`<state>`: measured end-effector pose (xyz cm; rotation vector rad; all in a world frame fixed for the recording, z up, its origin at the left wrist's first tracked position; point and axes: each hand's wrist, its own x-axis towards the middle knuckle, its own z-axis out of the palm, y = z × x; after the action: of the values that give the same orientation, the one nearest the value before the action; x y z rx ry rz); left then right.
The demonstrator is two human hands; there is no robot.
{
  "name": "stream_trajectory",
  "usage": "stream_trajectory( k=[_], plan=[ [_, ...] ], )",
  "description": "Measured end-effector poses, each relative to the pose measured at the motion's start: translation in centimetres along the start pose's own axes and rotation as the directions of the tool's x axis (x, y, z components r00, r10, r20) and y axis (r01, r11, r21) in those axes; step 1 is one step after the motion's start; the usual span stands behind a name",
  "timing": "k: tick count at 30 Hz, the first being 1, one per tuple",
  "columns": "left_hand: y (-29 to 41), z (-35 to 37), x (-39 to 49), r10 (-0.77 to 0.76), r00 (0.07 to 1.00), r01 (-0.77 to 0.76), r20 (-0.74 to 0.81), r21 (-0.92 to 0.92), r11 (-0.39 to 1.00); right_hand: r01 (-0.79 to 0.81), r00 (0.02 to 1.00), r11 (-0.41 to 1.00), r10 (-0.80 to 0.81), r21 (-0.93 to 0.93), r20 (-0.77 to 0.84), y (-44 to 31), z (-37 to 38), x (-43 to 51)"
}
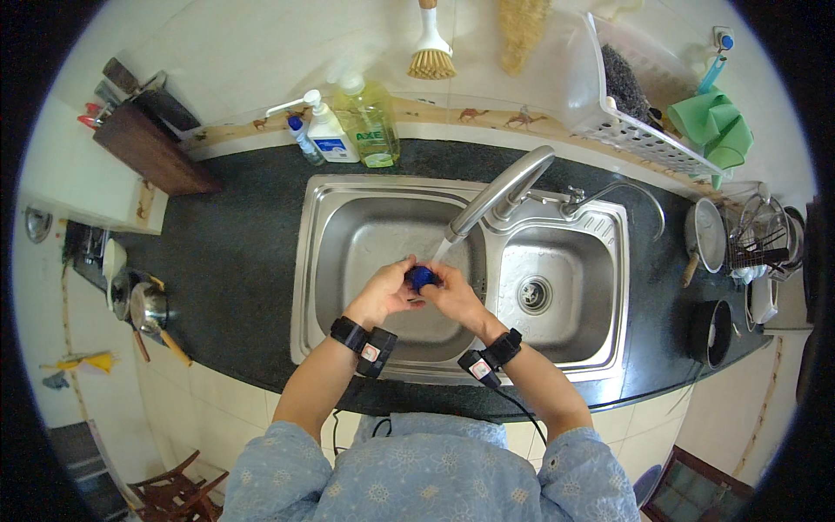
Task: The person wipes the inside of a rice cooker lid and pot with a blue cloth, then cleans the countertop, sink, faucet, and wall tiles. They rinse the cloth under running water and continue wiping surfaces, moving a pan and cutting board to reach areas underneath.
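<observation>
Both of my hands are over the large left basin (365,228) of a stainless steel double sink. Between them is a small dark blue object (421,278), perhaps a cap or lid; the fingers hide part of it. My left hand (385,290) supports it from the left with curved fingers. From the right, my right hand (455,297) grips it with thumb and fingers. Water (443,249) runs from the curved steel faucet (502,192) right beside the fingers of my right hand. Each wrist wears a black strap with a small box.
Behind the sink stand a yellow-green detergent bottle (368,124), a white pump bottle (331,134) and a small blue-capped bottle (305,140). A knife block (140,140) is at left. To the right are a drain basin (554,261), a pan (706,235) and a black pot (710,333).
</observation>
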<state>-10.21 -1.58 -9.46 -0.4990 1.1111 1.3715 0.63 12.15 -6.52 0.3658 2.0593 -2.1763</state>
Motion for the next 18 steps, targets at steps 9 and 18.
stream_trajectory(
  k=[9, 18],
  plan=[
    [-0.8, -0.4, -1.5, 0.1, 0.972, -0.092, 0.214, -0.049, 0.995, -0.121, 0.988, 0.889, 0.151, 0.441, -0.034, 1.3, -2.0, 0.9],
    [-0.2, 2.2, -3.5, 0.074, 0.93, -0.108, 0.361, 0.076, 0.991, -0.213, 0.975, 0.72, 0.196, 0.661, 0.101, -1.0, -1.2, 1.9]
  ],
)
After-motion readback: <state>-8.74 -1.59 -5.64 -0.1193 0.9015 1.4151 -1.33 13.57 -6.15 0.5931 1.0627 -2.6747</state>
